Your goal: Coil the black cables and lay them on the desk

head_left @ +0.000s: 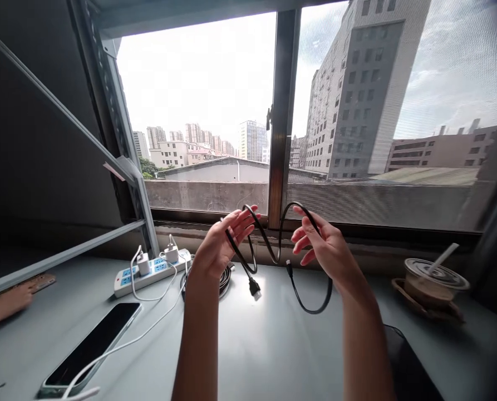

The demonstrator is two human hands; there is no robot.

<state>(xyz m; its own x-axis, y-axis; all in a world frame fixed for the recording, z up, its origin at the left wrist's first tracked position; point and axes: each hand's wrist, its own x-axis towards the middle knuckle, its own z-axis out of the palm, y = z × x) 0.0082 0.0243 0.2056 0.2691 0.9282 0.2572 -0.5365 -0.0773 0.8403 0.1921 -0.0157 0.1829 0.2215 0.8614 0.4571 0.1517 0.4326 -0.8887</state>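
Holding a black cable [276,262] up above the pale table [269,345], the person's two hands stand apart, near the middle of the scene. The left hand [222,245] has its fingers loosely bent, grasping the cable lightly, with one bend looped over the fingertips. The right hand [324,245] has its fingers spread and curved; the cable passes between thumb and index finger in a light grasp. Between the hands the cable dips in a bend. Its USB plug [254,288] hangs just right of the left hand, and its smaller plug [289,268] hangs left of the right wrist, above a low loop.

Far left of the left hand, a white power strip [154,274] bears two white chargers [143,264]. A coiled dark cable [225,282] lies partly behind the left wrist. Near left, a phone [93,342] lies with a white cord [133,342] across it; at the left edge shows another person's hand [14,301]. On the right, a lidded cup [429,284] with a straw sits in a brown holder [407,293], beyond a dark flat object [411,365]. A window [198,100] fills the far side.
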